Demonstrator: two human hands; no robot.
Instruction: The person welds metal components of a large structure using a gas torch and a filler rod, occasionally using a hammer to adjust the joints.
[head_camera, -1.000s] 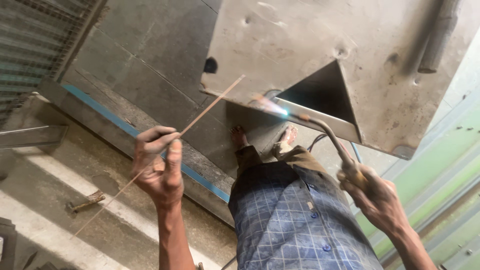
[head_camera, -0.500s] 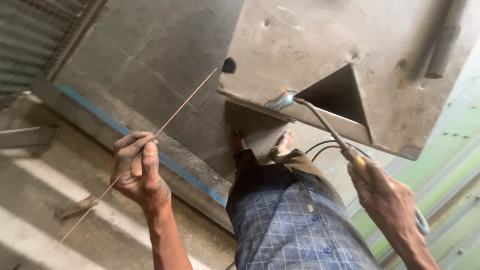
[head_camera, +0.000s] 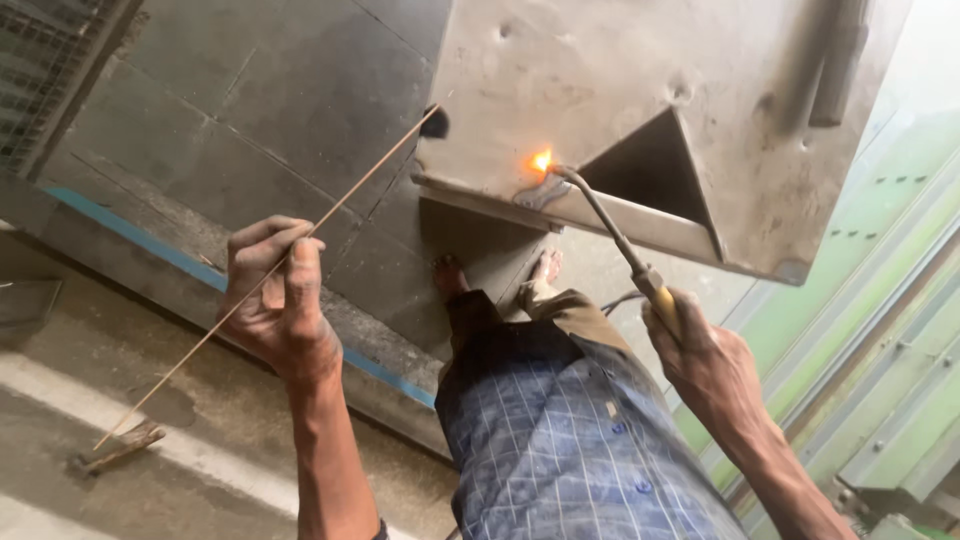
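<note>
The left hand (head_camera: 282, 300) pinches a thin filler rod (head_camera: 300, 245) mid-length, while the right hand (head_camera: 705, 360) clasps the torch (head_camera: 610, 235), its flame on the far metal box (head_camera: 640, 110).

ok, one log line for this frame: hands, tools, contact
left hand: holds filler rod | right hand: holds torch | flame: on metal panel edge

Daylight, even | glare upper right | bright flame (head_camera: 541, 160) | soft shadows | sharp
</note>
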